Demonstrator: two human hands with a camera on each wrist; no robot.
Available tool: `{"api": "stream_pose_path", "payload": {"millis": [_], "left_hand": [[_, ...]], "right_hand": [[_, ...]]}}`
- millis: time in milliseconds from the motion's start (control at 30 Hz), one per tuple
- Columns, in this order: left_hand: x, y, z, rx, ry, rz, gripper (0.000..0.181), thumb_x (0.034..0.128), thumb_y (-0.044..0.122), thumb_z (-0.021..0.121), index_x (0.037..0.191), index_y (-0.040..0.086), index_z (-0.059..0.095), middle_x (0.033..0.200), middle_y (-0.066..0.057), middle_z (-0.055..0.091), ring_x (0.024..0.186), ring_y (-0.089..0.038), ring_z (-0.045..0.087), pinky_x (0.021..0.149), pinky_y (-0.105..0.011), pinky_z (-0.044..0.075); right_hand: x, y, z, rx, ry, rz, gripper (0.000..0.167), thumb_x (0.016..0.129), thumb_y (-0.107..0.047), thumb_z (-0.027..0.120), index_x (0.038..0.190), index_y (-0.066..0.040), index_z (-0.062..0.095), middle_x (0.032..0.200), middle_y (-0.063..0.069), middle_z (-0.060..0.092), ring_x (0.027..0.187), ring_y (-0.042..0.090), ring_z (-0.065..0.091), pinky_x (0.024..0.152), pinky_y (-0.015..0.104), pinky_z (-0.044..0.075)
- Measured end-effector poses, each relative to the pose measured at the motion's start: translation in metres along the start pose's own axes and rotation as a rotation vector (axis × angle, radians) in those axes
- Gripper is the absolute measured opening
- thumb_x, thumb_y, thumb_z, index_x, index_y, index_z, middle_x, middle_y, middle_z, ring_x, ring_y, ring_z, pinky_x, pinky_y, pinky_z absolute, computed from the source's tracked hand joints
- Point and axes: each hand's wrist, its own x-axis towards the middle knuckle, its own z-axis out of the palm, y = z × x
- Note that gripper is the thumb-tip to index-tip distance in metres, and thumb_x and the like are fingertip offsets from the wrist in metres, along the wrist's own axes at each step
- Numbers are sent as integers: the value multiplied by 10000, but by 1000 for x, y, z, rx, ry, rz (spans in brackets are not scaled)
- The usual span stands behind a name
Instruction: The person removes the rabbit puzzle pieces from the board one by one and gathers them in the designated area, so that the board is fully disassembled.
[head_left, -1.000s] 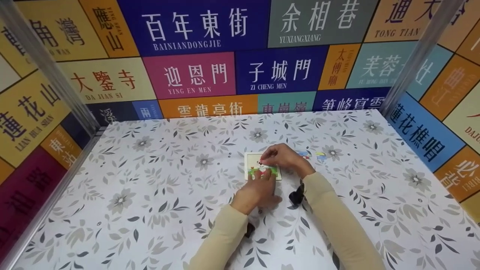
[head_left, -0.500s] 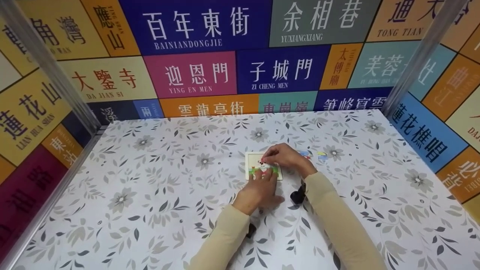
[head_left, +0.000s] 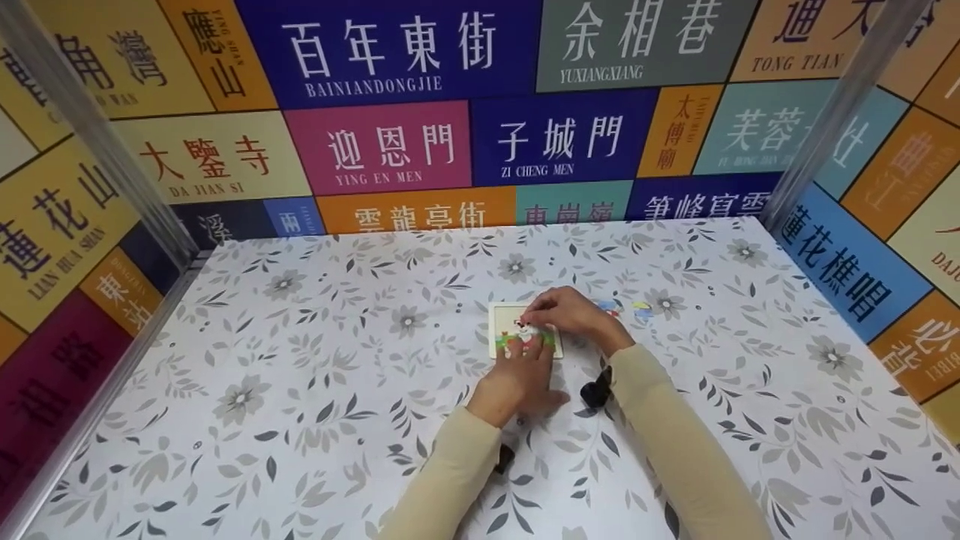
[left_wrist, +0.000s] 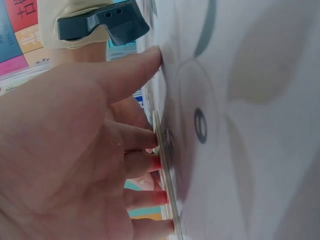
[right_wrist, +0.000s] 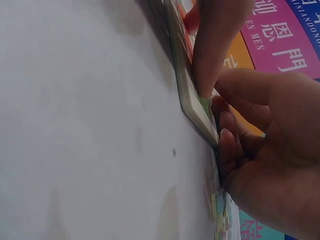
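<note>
A small square jigsaw puzzle (head_left: 496, 330) with a cream frame lies on the table, its picture showing a white animal over green. My left hand (head_left: 517, 379) rests its straight fingers on the near part of the picture, thumb spread to the right. In the left wrist view, the left fingertips (left_wrist: 159, 162) touch the thin board (left_wrist: 167, 175). My right hand (head_left: 566, 311) reaches over the far right corner and pinches at a reddish puzzle piece by the animal's head. Its fingers are curled in the right wrist view, where the left hand's finger hides the tips.
Loose colourful puzzle pieces (head_left: 643, 310) lie right of the right hand, partly hidden behind it. A floral cloth (head_left: 300, 390) covers the table. Walls with coloured sign panels (head_left: 375, 146) stand behind and at both sides.
Both hands stay almost in place on the puzzle. The right fingertips shift very slightly at the animal's head, and less red shows beneath them.
</note>
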Motion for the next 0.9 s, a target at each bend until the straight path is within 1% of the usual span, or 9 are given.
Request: {"api": "stream_pose_path", "payload": {"millis": [133,300,367,533,667,800,900], "left_hand": [[0,-3,2,-1,14,8,894,951,550,585,1608,87,193,1678,-96,225,1534,-372,214,1246,-521,230],[-1,-5,5,25,29,6,881,947,561,586,1600,91,225,1669,-92,251,1517,-366,251,1236,-514,258],[-1,-5,5,31,34,0,873,944,564,589,1595,97,243,1664,-89,263,1509,-365,265,1232,-513,270],[-2,-3,5,26,25,9,863,948,561,582,1593,95,248,1666,-84,254,1525,-356,241,1234,-514,265],[-2,-1,2,30,21,6,872,948,563,580,1598,98,233,1673,-79,241,1536,-344,226,1241,-505,254],[0,-1,-1,24,5,-6,896,947,571,575,1611,106,192,1686,-70,208,1546,-344,203,1254,-491,229],[2,0,-1,26,1,-7,901,942,579,578,1609,107,198,1685,-62,213,1546,-344,206,1254,-492,230]], "right_hand": [[1,0,3,26,8,-8,224,965,-220,673,1104,-66,757,1104,108,758,1066,204,646,963,336,473],[1,0,4,46,-14,5,221,957,-194,679,1138,-91,755,1151,102,744,1062,190,628,929,317,463],[1,1,4,55,-32,3,226,954,-176,679,1151,-95,753,1169,101,741,1077,190,628,936,316,465],[0,2,2,32,-56,-13,243,962,-158,664,1181,-84,741,1197,118,732,1112,216,632,949,331,478],[2,2,0,17,-43,-19,243,964,-194,666,1175,-95,736,1183,110,729,1054,193,620,894,300,465],[3,1,-1,54,-18,-24,247,951,-217,692,1156,-82,726,1145,110,725,975,153,613,859,269,454],[4,1,0,65,5,-27,241,944,-203,703,1142,-68,727,1125,116,728,940,130,615,843,251,457]]}}
